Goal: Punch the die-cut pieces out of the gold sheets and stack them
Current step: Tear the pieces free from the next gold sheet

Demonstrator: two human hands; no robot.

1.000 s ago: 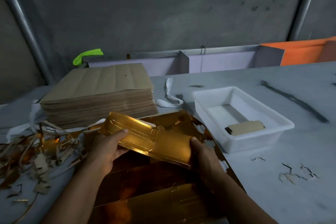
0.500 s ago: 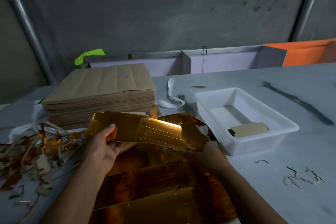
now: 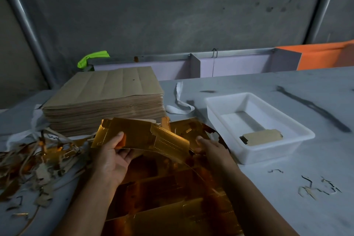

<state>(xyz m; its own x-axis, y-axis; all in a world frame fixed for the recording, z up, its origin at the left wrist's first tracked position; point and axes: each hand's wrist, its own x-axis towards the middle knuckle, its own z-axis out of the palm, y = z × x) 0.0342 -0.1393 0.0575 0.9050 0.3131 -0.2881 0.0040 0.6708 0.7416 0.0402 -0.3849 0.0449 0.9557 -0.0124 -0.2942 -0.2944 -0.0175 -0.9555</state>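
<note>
A gold die-cut piece (image 3: 145, 136) is held just above the gold sheets (image 3: 172, 207) at near centre. The left hand (image 3: 113, 157) pinches its left end, thumb on top. The right hand (image 3: 212, 149) is at its right end, but its grip is unclear. A white tray (image 3: 268, 151) sits to the right, and a cardboard stack (image 3: 107, 97) far left.

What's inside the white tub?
Inside the white tub lies a tan die-cut piece, flat on the bottom. Whether more pieces lie under it cannot be seen.
</note>
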